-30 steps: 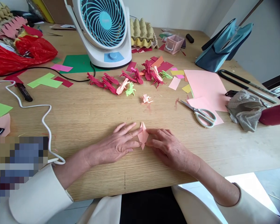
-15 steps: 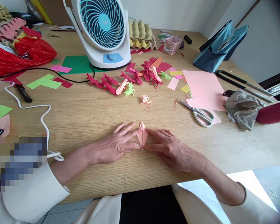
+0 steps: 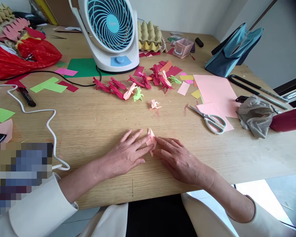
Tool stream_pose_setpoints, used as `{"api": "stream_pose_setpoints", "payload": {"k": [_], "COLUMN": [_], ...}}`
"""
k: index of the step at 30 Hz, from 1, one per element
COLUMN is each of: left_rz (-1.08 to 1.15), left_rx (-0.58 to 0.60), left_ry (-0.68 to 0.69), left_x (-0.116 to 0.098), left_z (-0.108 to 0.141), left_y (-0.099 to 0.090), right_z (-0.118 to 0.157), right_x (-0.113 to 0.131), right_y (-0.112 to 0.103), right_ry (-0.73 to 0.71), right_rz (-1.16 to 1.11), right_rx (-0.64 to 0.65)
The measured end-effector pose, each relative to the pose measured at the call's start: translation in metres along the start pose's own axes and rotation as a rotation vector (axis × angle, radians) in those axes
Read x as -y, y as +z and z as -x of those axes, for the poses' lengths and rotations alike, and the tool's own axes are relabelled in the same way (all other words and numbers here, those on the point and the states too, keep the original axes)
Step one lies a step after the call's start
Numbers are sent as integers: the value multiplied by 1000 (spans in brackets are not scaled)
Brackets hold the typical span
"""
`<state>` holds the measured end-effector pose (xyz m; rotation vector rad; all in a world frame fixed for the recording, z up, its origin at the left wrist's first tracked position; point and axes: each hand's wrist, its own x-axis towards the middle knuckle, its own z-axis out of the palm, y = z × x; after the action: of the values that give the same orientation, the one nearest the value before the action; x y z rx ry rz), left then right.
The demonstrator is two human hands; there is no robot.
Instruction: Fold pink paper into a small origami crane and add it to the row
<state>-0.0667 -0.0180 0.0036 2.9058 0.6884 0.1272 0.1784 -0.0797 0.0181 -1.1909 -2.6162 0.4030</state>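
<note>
A small folded pink paper [image 3: 151, 141], kite-shaped, lies on the wooden table between my hands. My left hand [image 3: 128, 152] rests flat with its fingers spread, two fingertips on the paper's left side and middle. My right hand [image 3: 180, 158] lies on the other side, fingers extended, its fingertips touching the paper's right edge. Beyond them sits a small pale pink folded figure [image 3: 154, 104]. Behind it is a row of red folded figures [image 3: 115, 88], with pink and green ones among them.
Scissors [image 3: 210, 121] lie on pink sheets [image 3: 214, 92] at the right, near a crumpled grey bag [image 3: 256, 115] and a red bottle [image 3: 289, 119]. A fan [image 3: 118, 59] stands at the back. A white cable [image 3: 51, 130] and a marker [image 3: 27, 97] are at the left.
My left fingers have shifted: the index or middle finger now lies across the paper, and the thumb has come away from its lower tip. The view has moved slightly.
</note>
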Motion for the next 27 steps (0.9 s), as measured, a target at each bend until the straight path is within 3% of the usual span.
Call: {"api": "stream_pose_setpoints", "payload": {"k": [10,17,22,27], "left_rz": [45,35,49,61], "left_rx": [-43,-40,-52,-62], "left_ry": [-33,-23,-23,-38], "left_x": [0,0,-1,-1], "left_z": [3,5,4,5], "left_y": [10,13,13,14], "right_z": [3,-4,-1,2], "right_x": [14,20,25,26], "right_y": [-2,12,18,11], "right_ry": [13,102,92,59], "right_rz": [-82,-32,23,-48], "right_rx": [-24,-79,-102,-101]}}
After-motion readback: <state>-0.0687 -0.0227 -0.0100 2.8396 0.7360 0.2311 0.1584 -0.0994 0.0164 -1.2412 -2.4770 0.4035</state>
